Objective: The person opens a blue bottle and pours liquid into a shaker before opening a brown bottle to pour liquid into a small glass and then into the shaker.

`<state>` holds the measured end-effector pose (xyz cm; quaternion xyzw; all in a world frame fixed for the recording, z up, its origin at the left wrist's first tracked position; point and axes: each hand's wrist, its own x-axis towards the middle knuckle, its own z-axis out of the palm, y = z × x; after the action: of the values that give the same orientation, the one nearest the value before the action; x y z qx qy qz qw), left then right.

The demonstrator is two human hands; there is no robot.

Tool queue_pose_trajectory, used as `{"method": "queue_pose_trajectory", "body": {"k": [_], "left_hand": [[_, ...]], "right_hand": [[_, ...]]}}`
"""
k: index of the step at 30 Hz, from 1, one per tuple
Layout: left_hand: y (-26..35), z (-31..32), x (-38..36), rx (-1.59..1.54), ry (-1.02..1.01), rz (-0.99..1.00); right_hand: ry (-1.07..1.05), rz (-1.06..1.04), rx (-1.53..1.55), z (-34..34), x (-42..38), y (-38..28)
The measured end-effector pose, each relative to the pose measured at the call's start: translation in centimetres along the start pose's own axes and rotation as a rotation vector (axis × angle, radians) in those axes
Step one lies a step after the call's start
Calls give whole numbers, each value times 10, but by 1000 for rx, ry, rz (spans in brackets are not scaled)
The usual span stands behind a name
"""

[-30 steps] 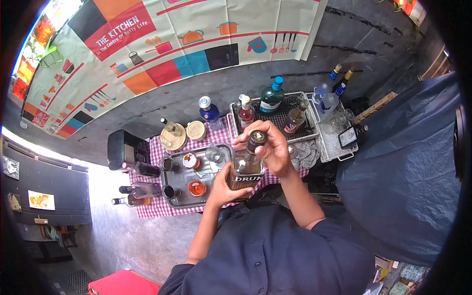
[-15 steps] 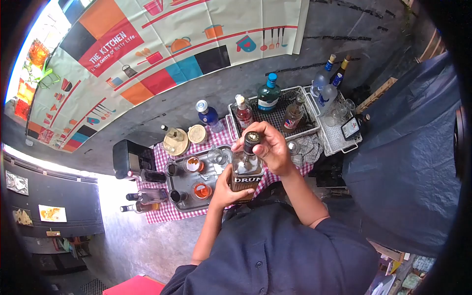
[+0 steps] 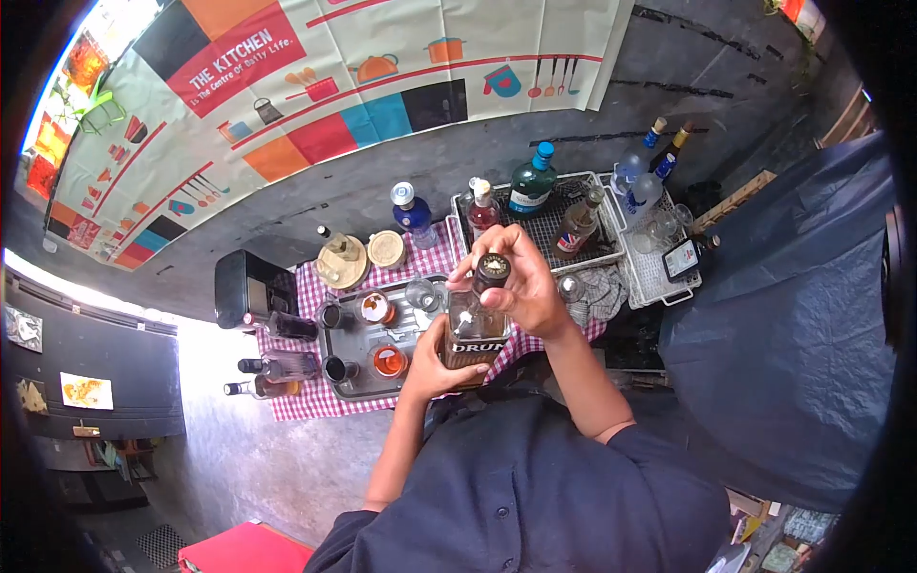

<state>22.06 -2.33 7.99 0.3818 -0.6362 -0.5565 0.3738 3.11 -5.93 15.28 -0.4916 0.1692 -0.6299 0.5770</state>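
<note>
A clear square liquor bottle (image 3: pixel 479 329) marked "DRUM" stands upright in front of my chest. My left hand (image 3: pixel 436 363) is wrapped round its lower body. At the top, my right hand (image 3: pixel 535 291) has its thumb and fingers round the dark bottle cap (image 3: pixel 492 269), which sits on the neck. Just left of the bottle is a metal tray (image 3: pixel 363 382) bearing a glass of orange-red drink (image 3: pixel 390 361), a second amber drink glass (image 3: pixel 376 307), an empty-looking glass (image 3: pixel 421 294) and dark cups (image 3: pixel 336 369).
Behind my hands, a white wire basket (image 3: pixel 602 256) holds several bottles, including a teal bottle (image 3: pixel 532 181). A blue bottle (image 3: pixel 411 212) stands by round wooden boards (image 3: pixel 387 250). Several bottles (image 3: pixel 287 365) lie at the left edge of the checkered cloth (image 3: pixel 304 406), near a black box (image 3: pixel 244 291).
The head view has shifted slightly, so the table and banner sit a little differently. Both hands keep their places on the bottle and its cap, with little visible movement.
</note>
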Motion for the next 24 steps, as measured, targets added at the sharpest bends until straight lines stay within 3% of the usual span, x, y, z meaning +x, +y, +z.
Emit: {"method": "queue_pose_trajectory", "body": {"k": [8, 11, 24], "left_hand": [[-2, -2, -2, -18, 1, -1], [-1, 0, -2, -88, 1, -23], [-4, 3, -1, -45, -5, -12]], "right_hand": [[-155, 12, 17, -10, 3, -4], [-73, -40, 141, -1, 3, -3], [-81, 31, 69, -5, 0, -11]]}}
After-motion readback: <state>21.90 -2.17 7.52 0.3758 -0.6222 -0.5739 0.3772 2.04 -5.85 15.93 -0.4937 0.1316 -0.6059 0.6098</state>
